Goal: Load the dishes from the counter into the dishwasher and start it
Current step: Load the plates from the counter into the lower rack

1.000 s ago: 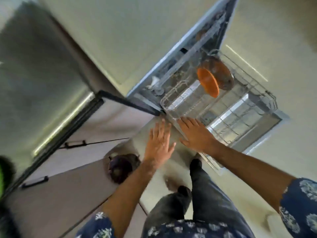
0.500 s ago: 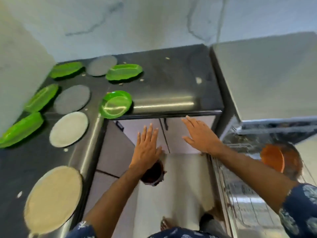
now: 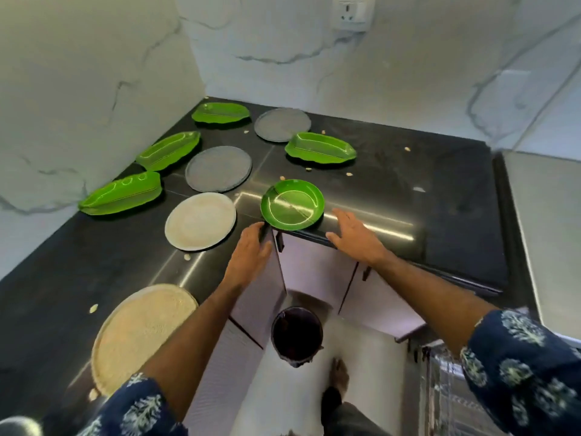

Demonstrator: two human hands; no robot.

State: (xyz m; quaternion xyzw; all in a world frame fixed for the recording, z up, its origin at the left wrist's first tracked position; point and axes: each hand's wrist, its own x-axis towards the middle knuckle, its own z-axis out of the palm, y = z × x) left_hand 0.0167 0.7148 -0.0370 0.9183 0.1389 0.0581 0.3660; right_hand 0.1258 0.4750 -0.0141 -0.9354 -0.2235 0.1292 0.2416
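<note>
— Can any writing, label, brand or number be read anywhere?

— None can be read. No print is seen on the plates or on the worktop (image 3: 408, 171).

— And on the wall socket (image 3: 352, 11) above the worktop's back edge?

— Only plain pin holes are shown there; no marking can be made out.

— The patterned sleeves?

— A leaf-like motif is printed on them, but no letters or figures are formed by it.
</note>
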